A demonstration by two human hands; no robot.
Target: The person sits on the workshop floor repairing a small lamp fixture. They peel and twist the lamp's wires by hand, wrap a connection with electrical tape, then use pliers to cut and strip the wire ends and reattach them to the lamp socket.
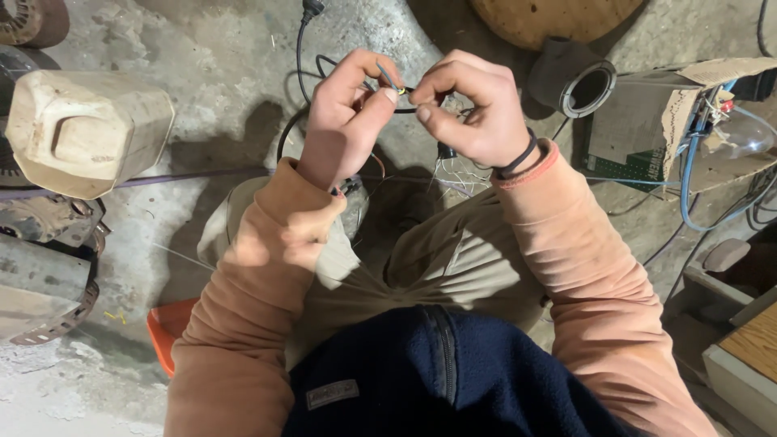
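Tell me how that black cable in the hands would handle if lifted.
The black cable is probably floppy: it curves loosely across the concrete floor. It looks thin, so likely light. The left hand and right hand pinch its thin wire ends, which look easily bent.

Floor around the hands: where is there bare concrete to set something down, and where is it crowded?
Bare concrete lies between the pale jug and the black cable, above the left hand. Another patch sits beside the orange tub. Right of the right hand it is crowded: pipe, cardboard box, blue wires.
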